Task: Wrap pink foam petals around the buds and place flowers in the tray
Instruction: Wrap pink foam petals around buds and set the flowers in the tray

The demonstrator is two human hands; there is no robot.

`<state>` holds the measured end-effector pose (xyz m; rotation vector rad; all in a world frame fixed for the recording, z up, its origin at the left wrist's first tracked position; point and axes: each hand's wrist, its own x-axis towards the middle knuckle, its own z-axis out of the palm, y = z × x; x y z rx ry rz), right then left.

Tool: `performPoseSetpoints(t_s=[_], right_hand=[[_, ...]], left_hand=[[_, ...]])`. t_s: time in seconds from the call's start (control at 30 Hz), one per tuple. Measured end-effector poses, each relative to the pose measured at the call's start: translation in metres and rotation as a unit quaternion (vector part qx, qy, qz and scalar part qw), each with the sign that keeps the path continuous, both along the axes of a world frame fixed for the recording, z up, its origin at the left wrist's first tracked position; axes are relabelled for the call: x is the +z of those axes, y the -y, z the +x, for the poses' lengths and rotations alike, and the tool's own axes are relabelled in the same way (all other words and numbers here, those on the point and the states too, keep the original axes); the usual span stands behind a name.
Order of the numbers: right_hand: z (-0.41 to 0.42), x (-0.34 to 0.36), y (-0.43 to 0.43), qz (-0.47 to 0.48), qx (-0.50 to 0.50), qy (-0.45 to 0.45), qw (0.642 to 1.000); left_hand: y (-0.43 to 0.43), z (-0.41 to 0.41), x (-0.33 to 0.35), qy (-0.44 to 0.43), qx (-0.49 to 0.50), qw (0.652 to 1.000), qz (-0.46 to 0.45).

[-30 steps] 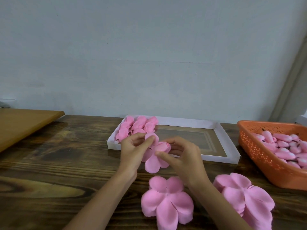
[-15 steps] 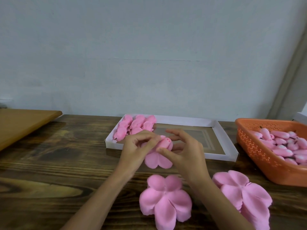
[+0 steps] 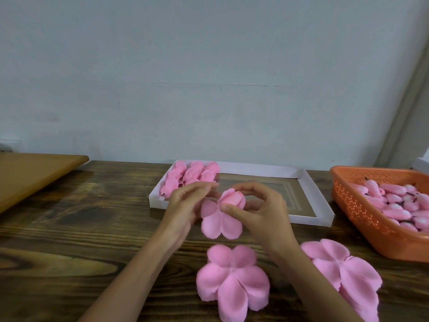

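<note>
From your head camera, your left hand (image 3: 185,205) and right hand (image 3: 262,212) both pinched one pink foam petal piece (image 3: 220,219) wrapped partly around a bud (image 3: 232,197), held above the wooden table (image 3: 81,228), just in front of the white tray (image 3: 311,196). Finished flowers (image 3: 190,175) filled the tray's far left corner. More buds lay in the orange basket (image 3: 362,219).

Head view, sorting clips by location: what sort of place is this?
Likely a small handcraft workbench: a wooden table against a bare wall, an orange basket of pink buds, and a white tray holding finished flowers.
</note>
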<state>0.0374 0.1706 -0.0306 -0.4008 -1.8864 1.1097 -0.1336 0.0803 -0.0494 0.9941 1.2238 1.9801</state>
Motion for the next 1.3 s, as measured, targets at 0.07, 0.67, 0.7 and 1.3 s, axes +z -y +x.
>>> performPoseSetpoints(t_s=[0.07, 0.67, 0.7, 1.3], right_hand=[[0.0, 0.0, -0.003, -0.018, -0.017, -0.012, 1.0], [-0.001, 0.0, 0.001, 0.09, -0.052, 0.045, 0.994], [-0.001, 0.001, 0.001, 0.093, -0.052, 0.043, 0.993], [-0.001, 0.008, 0.017, 0.172, 0.024, 0.148, 0.974]], left_hand=[[0.0, -0.005, -0.003, 0.017, -0.036, 0.999, -0.018], [0.0, 0.025, 0.004, -0.146, 0.12, 0.98, 0.057], [0.001, 0.025, 0.005, -0.162, 0.116, 0.978, 0.061], [0.004, 0.031, 0.013, 0.037, -0.048, 0.994, -0.092]])
